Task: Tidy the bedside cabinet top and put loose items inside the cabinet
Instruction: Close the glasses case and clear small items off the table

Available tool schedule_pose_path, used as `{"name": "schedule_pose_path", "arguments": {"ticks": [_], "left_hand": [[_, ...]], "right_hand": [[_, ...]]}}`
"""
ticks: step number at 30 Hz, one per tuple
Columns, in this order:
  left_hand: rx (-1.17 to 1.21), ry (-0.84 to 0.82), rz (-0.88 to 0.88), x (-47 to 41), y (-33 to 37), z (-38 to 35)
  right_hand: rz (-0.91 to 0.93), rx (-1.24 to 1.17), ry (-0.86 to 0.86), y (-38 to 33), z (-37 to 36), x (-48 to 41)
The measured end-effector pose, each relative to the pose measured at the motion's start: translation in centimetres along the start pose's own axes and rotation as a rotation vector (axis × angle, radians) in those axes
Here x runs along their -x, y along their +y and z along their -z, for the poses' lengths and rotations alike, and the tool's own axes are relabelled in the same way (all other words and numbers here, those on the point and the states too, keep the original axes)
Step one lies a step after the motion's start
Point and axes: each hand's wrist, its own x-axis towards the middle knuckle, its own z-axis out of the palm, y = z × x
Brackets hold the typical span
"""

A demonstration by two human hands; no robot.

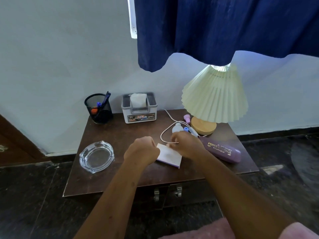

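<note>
A dark brown bedside cabinet top (120, 135) holds loose items. A white pad with a purple edge (170, 156) lies at its middle. My left hand (141, 150) is closed at the pad's left corner and touches it. My right hand (187, 144) pinches the end of a thin white cable (163, 133) that loops back toward the lamp. A purple glasses case (222, 150) lies right of my right hand. A small white bottle (177, 128), a blue cap (185, 129) and a pink cap (187, 118) sit near the lamp base.
A glass ashtray (96, 156) sits front left. A black mesh pen holder (99, 108) and a grey tissue box (139, 107) stand at the back. A pleated cream lamp (215, 97) stands back right. Two cabinet door handles (167, 192) are below the front edge.
</note>
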Motion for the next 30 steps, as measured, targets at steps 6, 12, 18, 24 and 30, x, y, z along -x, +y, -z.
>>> {"name": "schedule_pose_path", "arguments": {"ticks": [6, 12, 18, 24, 30], "left_hand": [[0.003, -0.025, -0.032, -0.3, 0.3, -0.7], [0.002, -0.035, -0.058, -0.6, 0.3, -0.8], [0.032, -0.06, -0.022, -0.7, 0.3, -0.1], [0.004, -0.029, 0.035, -0.5, -0.5, 1.5], [-0.076, -0.086, 0.094, -0.2, -1.1, 1.8]], "right_hand": [[-0.158, -0.168, 0.294, 1.8, 0.4, -0.9], [-0.104, -0.061, 0.201, 1.7, 0.3, -2.4], [-0.106, 0.096, 0.292, 0.4, -0.4, -2.6], [0.05, -0.06, 0.261, -3.2, 0.1, -2.0], [0.097, 0.001, 0.134, -6.5, -2.1, -1.6]]}}
